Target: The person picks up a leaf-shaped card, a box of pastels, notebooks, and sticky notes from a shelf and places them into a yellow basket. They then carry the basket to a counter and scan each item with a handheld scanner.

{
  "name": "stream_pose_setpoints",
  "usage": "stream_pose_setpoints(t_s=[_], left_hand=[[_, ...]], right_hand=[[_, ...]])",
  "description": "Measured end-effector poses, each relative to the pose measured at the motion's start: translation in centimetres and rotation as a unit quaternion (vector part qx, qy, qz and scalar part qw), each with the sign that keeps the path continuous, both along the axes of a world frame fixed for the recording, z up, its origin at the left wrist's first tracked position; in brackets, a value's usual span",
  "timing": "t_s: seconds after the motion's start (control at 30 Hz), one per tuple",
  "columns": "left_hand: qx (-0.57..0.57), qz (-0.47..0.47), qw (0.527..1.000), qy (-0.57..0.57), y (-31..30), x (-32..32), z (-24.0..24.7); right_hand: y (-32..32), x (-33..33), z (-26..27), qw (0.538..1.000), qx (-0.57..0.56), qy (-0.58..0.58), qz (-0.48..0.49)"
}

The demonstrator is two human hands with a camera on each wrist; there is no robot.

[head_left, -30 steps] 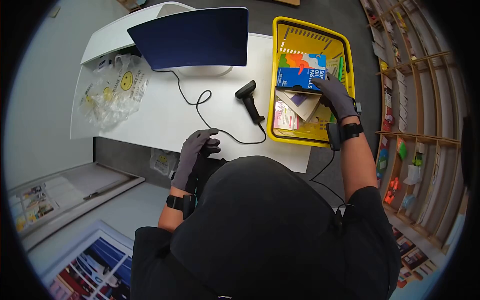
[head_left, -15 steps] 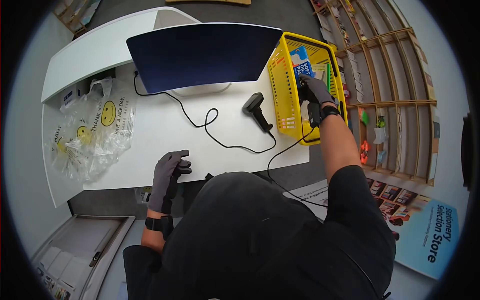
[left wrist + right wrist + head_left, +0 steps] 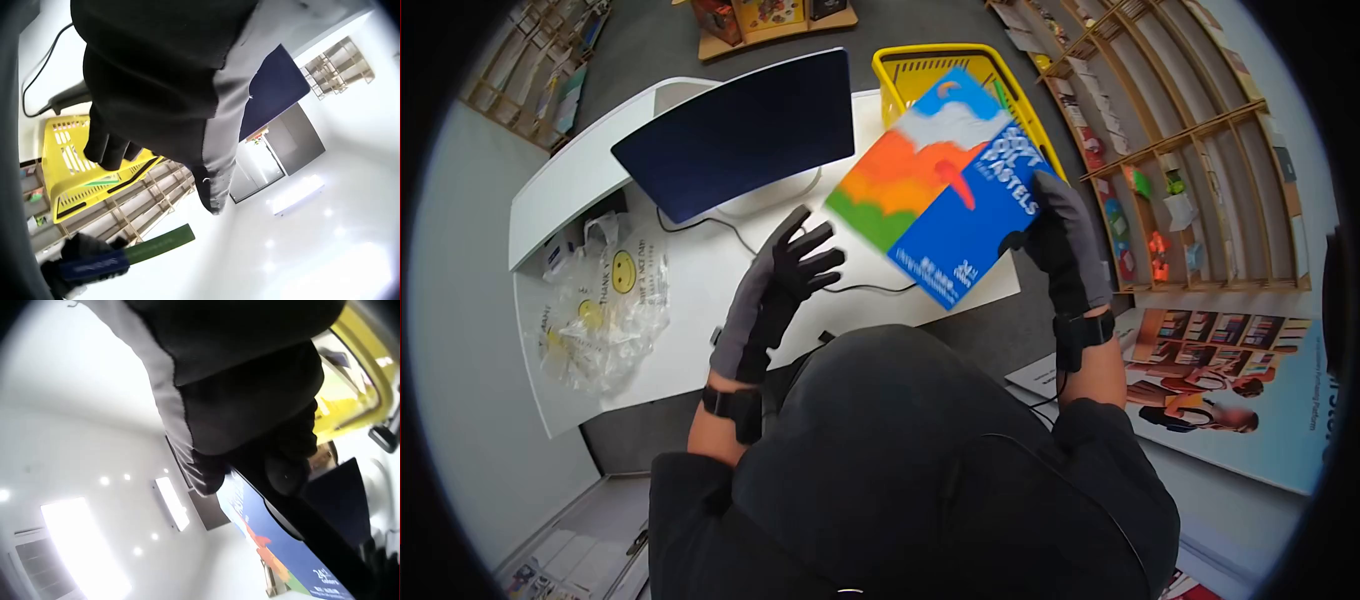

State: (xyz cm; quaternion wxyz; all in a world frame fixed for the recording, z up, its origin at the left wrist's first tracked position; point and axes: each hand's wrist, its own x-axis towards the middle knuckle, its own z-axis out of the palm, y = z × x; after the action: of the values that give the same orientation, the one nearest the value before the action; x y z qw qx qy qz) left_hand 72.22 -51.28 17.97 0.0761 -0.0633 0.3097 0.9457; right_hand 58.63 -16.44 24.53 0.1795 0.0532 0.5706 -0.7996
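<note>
In the head view a box of soft oil pastels (image 3: 945, 185), blue with an orange and green picture, is held up over the counter. My gloved right hand (image 3: 1068, 245) grips its right edge, and the right wrist view shows the thumb (image 3: 287, 475) against the box's dark side. Left of the box my gloved left hand (image 3: 785, 275) is raised with fingers spread and holds nothing. Between them a gap shows. In the left wrist view the box appears edge-on, and part of a black handheld scanner (image 3: 70, 97) lies beyond the left hand; the box hides it in the head view.
Behind the box stands a yellow basket (image 3: 930, 50) with things inside. A dark monitor (image 3: 740, 135) stands on the white counter (image 3: 700, 330). Crumpled plastic bags (image 3: 605, 310) lie at the left. A black cable (image 3: 870, 288) crosses the counter. Shelves (image 3: 1190, 150) line the right.
My right hand has lifted the oil pastels box out of the basket and brought it toward the middle. My left hand has risen and its fingers have spread. The head view has shifted.
</note>
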Motion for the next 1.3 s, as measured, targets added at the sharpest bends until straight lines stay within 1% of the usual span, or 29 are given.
stream_pose_setpoints(t_s=[0.03,0.07,0.13,0.17,0.27,0.3,0.4,0.43,0.5,0.53,0.57,0.6,0.63,0.67,0.7,0.73,0.8,0.83,0.9,0.93,0.97,1.03,1.07,1.1,1.13,1.17,1.2,1.27,1.3], left_hand=[[-0.013,0.005,1.000,-0.011,-0.2,0.5,0.0],[-0.038,-0.026,0.997,-0.057,-0.6,1.2,-0.3],[-0.079,-0.089,0.983,-0.142,-0.9,2.2,-1.3],[-0.088,-0.086,0.981,-0.150,-0.9,3.1,-1.8],[-0.088,-0.070,0.978,-0.173,-1.6,5.7,-3.6],[-0.095,-0.062,0.978,-0.178,-2.3,6.3,-4.0],[-0.099,-0.018,0.976,-0.193,-3.6,8.1,-5.1],[-0.100,-0.004,0.976,-0.194,-4.4,9.0,-6.4],[-0.099,0.102,0.970,-0.198,-6.6,11.4,-10.2],[-0.097,0.149,0.965,-0.195,-7.4,11.9,-10.9],[-0.095,0.150,0.966,-0.190,-7.7,12.3,-10.0],[-0.101,0.168,0.963,-0.186,-7.5,13.2,-8.9],[-0.107,0.185,0.959,-0.186,-7.3,14.2,-8.1],[-0.105,0.181,0.960,-0.187,-7.7,15.8,-8.7],[-0.089,0.204,0.948,-0.229,-8.1,17.6,-10.0],[-0.073,0.229,0.933,-0.267,-8.8,18.5,-11.2],[-0.092,0.245,0.926,-0.271,-10.0,19.2,-14.0],[-0.109,0.256,0.920,-0.276,-10.3,19.3,-14.9],[-0.126,0.274,0.910,-0.284,-11.1,19.7,-15.6],[-0.116,0.273,0.915,-0.274,-11.1,18.9,-15.4],[-0.107,0.270,0.920,-0.265,-11.2,18.2,-15.1],[-0.126,0.270,0.923,-0.242,-9.9,15.8,-11.9],[-0.139,0.258,0.930,-0.220,-9.7,14.8,-10.9],[-0.140,0.261,0.930,-0.218,-10.4,14.3,-11.5],[-0.150,0.251,0.936,-0.194,-11.0,13.8,-12.9],[-0.158,0.239,0.943,-0.170,-11.6,13.8,-14.5],[-0.166,0.227,0.948,-0.148,-11.9,13.7,-15.3],[-0.171,0.214,0.952,-0.139,-11.8,13.0,-15.4],[-0.177,0.202,0.954,-0.131,-11.6,12.3,-15.0]], right_hand=[[-1.6,0.9,-0.6,0.996,-0.030,-0.068,0.044],[-3.3,1.9,-2.0,0.995,-0.043,-0.080,0.047],[-5.8,3.1,-4.5,0.971,0.030,-0.088,0.218],[-6.3,3.7,-5.5,0.970,0.019,-0.094,0.222],[-8.7,4.8,-7.5,0.942,0.103,-0.072,0.312],[-9.8,4.9,-7.8,0.940,0.094,-0.072,0.320],[-12.6,4.6,-7.8,0.915,-0.050,-0.196,0.349],[-13.6,4.1,-8.2,0.910,-0.051,-0.195,0.362],[-15.5,2.7,-9.9,0.922,0.071,-0.092,0.369],[-16.1,2.0,-10.9,0.921,0.133,-0.035,0.363],[-16.4,1.4,-12.9,0.921,0.137,-0.031,0.363],[-16.1,0.7,-16.1,0.918,0.251,0.096,0.291],[-15.5,0.4,-19.5,0.885,0.357,0.216,0.208],[-14.8,0.4,-22.0,0.822,0.451,0.326,0.121],[-14.1,0.4,-23.6,0.823,0.451,0.323,0.123],[-13.8,0.3,-25.0,0.792,0.500,0.336,0.100],[-13.6,-0.6,-26.8,0.720,0.588,0.365,0.053],[-13.4,-1.3,-27.1,0.721,0.583,0.371,0.055],[-13.5,-2.1,-27.7,0.690,0.675,0.228,0.132],[-13.4,-2.4,-28.0,0.693,0.668,0.234,0.137],[-13.1,-2.5,-28.1,0.716,0.643,0.222,0.156],[-13.5,-2.8,-27.6,0.756,0.593,0.201,0.190],[-14.1,-2.3,-26.5,0.758,0.589,0.206,0.192],[-14.2,-1.5,-24.5,0.819,0.508,0.141,0.225],[-14.0,-0.7,-22.3,0.867,0.421,0.073,0.255],[-13.8,0.5,-20.3,0.902,0.329,0.004,0.280],[-13.4,1.4,-18.4,0.902,0.330,0.004,0.280],[-12.5,3.3,-15.0,0.926,0.212,-0.013,0.311],[-11.8,4.0,-13.9,0.927,0.210,-0.014,0.309]])
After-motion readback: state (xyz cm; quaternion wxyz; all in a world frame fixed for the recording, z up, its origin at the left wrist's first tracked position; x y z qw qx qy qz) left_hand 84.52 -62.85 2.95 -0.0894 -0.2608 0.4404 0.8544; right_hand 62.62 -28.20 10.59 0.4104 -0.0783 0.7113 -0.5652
